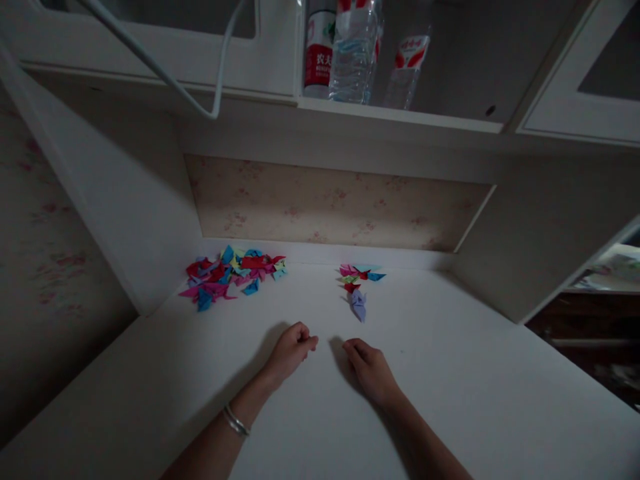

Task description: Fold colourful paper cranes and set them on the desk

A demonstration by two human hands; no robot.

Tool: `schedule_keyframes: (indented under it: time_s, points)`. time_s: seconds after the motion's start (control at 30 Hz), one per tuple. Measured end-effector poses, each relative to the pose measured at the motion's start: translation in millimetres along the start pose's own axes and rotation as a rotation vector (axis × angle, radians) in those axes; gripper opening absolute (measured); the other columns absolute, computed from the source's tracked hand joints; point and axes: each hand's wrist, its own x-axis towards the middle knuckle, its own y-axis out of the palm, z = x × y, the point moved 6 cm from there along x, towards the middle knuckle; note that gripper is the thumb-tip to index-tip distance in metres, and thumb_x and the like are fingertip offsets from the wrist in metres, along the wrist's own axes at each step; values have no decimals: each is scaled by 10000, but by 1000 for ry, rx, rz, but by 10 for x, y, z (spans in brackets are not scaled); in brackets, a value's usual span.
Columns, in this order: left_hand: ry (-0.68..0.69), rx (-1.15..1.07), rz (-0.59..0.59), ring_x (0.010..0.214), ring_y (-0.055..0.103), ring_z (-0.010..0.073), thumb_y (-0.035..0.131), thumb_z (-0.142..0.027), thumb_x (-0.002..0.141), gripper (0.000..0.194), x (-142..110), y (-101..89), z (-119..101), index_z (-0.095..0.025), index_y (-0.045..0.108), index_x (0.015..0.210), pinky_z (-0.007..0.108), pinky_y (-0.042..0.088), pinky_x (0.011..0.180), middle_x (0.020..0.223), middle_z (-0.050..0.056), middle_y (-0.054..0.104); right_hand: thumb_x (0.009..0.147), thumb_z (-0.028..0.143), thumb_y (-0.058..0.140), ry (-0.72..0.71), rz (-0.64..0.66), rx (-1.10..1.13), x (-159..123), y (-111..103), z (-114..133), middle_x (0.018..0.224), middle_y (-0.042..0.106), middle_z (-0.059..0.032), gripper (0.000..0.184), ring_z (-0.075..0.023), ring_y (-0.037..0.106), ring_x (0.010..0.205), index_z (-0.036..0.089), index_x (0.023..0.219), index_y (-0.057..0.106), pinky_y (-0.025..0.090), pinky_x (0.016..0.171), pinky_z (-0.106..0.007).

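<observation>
My left hand (291,347) rests over the white desk with its fingers curled closed, and nothing shows in it. Opposite, my right hand (369,368) is closed too, fingers pressed together, with no object visible. A gap of bare desktop separates the two. Nearest to my right hand lies a lavender folded paper crane (359,305), just beyond the fingers. Behind it is a small group of paper cranes in red, pink, green and blue (357,273). To the far left is a larger heap of colourful paper cranes (215,275). Neither hand touches a crane.
The white desktop (320,427) sits between side panels, below a shelf (400,117). Plastic bottles (353,60) stand on that shelf, one with a red label (319,60). A white cable (165,73) hangs at the upper left. Floral wallpaper (325,203) covers the back.
</observation>
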Motion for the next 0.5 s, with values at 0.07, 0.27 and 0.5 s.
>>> schedule_keyframes:
  time_s: [0.07,0.27,0.5]
  points:
    - [18,5,15,470,399,80,598,-322,712,229,-11,-9,11,-210,405,658,216,296,465,575,-51,544,907,502,393,-27,0,-67,-15,20,17,642,625,-26,422,-155,537,574,188,849,669,369,561,-244]
    - [15,-33,8,446,394,81,609,-333,695,245,-25,-19,-2,-216,400,645,217,274,439,566,-49,546,927,452,347,-87,19,-272,-35,68,42,733,682,-29,395,-160,594,629,215,942,662,393,592,-226]
    - [41,-28,7,446,394,82,606,-319,717,225,-48,-35,-5,-214,416,659,214,273,440,571,-42,554,927,401,349,-117,45,-348,-52,81,51,820,708,-40,359,-171,643,720,219,954,658,416,659,-234]
